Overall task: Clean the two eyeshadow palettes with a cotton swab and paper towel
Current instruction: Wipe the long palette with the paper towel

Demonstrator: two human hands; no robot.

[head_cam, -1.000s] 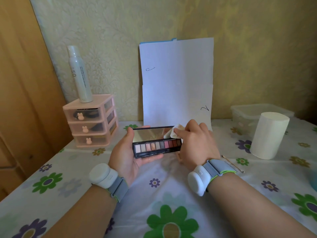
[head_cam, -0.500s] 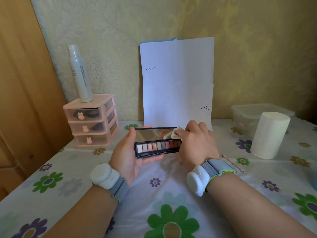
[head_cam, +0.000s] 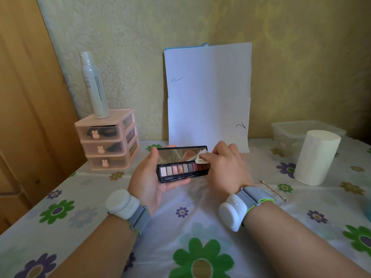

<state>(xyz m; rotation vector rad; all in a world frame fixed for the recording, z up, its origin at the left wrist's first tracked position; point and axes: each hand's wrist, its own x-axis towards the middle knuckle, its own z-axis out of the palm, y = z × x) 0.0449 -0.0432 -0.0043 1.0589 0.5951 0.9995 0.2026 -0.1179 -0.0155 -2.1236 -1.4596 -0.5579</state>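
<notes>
The open black eyeshadow palette (head_cam: 181,171), pale-to-maroon pans below a mirrored lid, was above the surface (head_cam: 180,227), the left hand (head_cam: 147,181) curled round it in a grip; the right hand (head_cam: 227,170) pinched paper towel (head_cam: 200,159) against the mirror.

Soft, warm, even daylight with faint shadows. The open black eyeshadow palette (head_cam: 180,175) shows a pale sheen in its lid mirror. Wide-angle distortion bows the edges of the flower-printed table (head_cam: 200,207); its far right corner is dimmer.

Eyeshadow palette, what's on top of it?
A paper towel piece, held by the right hand, touches the mirror lid. That hand hides the right end of the eyeshadow palette.
</notes>
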